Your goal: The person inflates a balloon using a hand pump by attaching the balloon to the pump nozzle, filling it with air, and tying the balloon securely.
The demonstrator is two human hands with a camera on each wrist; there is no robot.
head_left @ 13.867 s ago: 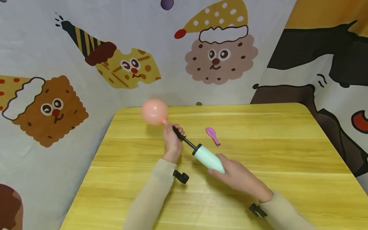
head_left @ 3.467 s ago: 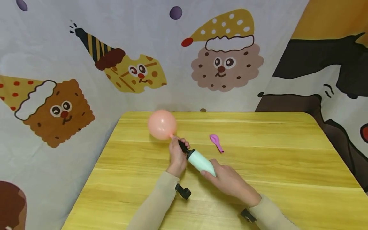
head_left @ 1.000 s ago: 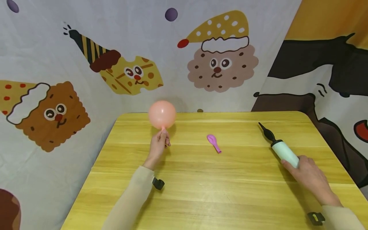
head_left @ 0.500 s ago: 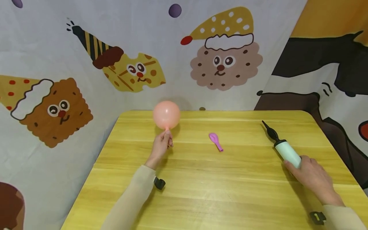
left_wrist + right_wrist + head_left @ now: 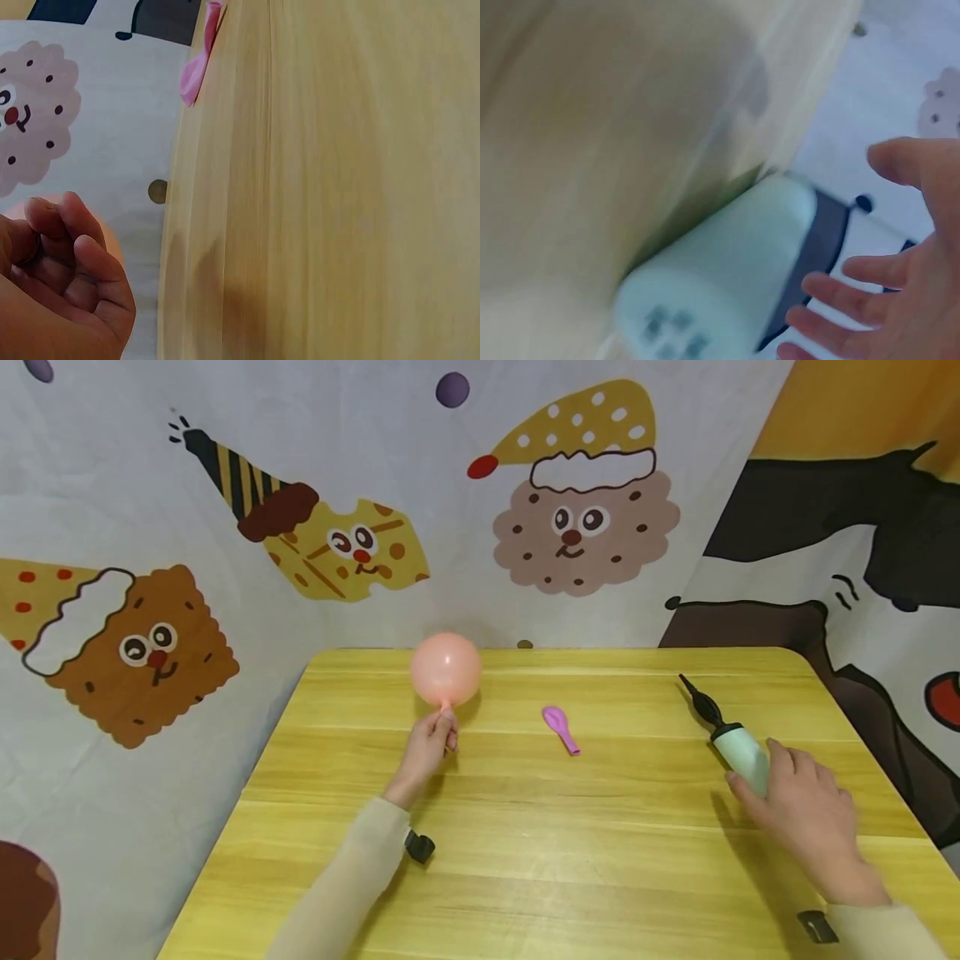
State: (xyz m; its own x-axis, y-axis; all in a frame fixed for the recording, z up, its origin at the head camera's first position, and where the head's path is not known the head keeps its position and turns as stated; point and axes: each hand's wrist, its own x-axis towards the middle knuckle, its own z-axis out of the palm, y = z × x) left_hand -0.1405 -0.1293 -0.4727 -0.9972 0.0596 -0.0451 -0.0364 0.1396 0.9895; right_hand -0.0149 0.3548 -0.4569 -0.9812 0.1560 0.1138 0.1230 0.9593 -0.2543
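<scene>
Peach balloon (image 5: pixel 446 668): inflated, at the far left of the scene, just beyond the left hand (image 5: pixel 423 752), its neck (image 5: pixel 446 703) pointing near.
Left hand: fingers curled, pinching that neck.
Pump (image 5: pixel 741 758): on the worktop (image 5: pixel 585 868) at right, long axis slanting from black nozzle (image 5: pixel 705 706) at far left to mint body at near right.
Right hand (image 5: pixel 806 810): fingers spread, holding nothing (the right wrist view shows a gap), beside the pump's near end; clearly the nearer of the 2.
Purple balloon (image 5: pixel 560 731): limp, between the hands, nearer the left.
</scene>
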